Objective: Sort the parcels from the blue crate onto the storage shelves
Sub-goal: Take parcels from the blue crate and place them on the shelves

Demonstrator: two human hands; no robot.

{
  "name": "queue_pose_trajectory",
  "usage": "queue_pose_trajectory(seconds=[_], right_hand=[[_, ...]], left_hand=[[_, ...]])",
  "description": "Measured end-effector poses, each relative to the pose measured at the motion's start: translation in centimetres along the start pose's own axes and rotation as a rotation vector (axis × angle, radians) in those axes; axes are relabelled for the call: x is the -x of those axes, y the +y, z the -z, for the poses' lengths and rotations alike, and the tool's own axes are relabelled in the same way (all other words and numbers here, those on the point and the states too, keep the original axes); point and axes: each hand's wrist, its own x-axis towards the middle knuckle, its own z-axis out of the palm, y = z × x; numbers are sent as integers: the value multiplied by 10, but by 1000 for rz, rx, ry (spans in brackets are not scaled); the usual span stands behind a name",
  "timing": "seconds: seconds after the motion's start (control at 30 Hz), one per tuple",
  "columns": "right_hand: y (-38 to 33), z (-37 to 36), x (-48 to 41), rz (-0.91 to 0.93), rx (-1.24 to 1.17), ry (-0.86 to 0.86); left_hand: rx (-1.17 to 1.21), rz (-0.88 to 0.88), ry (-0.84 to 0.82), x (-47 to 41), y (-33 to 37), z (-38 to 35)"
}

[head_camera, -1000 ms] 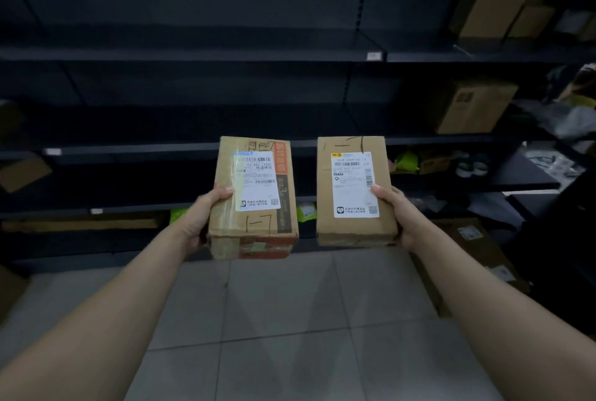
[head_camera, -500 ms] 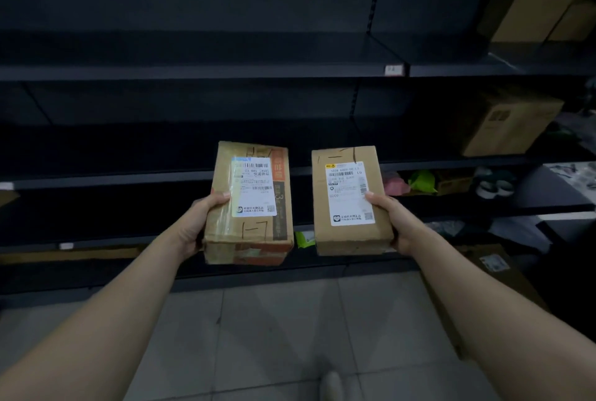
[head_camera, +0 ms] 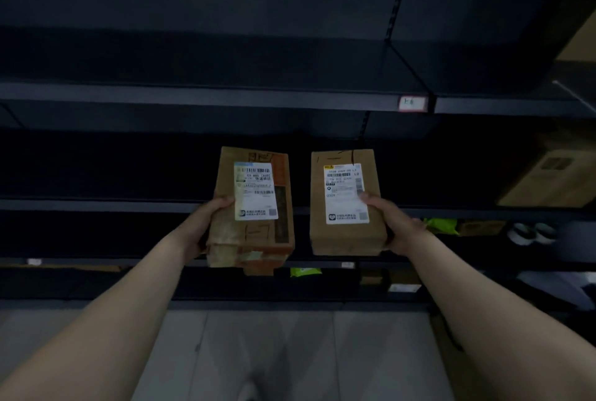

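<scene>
Left hand [head_camera: 203, 226]: thumb over the taped box [head_camera: 254, 207], gripping its left edge, below-left of the shelf tag [head_camera: 411, 103].
Right hand [head_camera: 395, 228]: gripping the plain box [head_camera: 345, 207] by its right edge, below the tag.
Risk: one-sided holds could let a box tip and fall.
Shelves [head_camera: 193, 98]: dim; misreading the tag risks misfiling.

Dim parcel stockroom or courier depot, lined with long dark metal shelves [head_camera: 225, 95] in several tiers above a pale tiled floor [head_camera: 290, 352]. Shown by a small handwritten tag [head_camera: 411, 103] on one shelf edge, a brown carton [head_camera: 548, 181] and a green packet [head_camera: 442, 226] stored at the right. In the foreground, a taped parcel [head_camera: 254, 239] and a plain parcel [head_camera: 345, 239], each cardboard with a white barcode shipping label.
</scene>
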Motion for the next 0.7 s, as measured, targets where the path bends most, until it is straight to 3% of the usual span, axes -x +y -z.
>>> queue_pose_trajectory(seconds=[0.2,0.5,0.7], right_hand=[[-3,7,-56,-26,-30,3],[-27,-3,-129,-46,-63,29],[-41,-19,-158,-81,-132,-21]], left_hand=[[-44,38,78,-61,17,-15],[-29,105,-20,-153,45,-5],[-33,123,19,-185,61,11]])
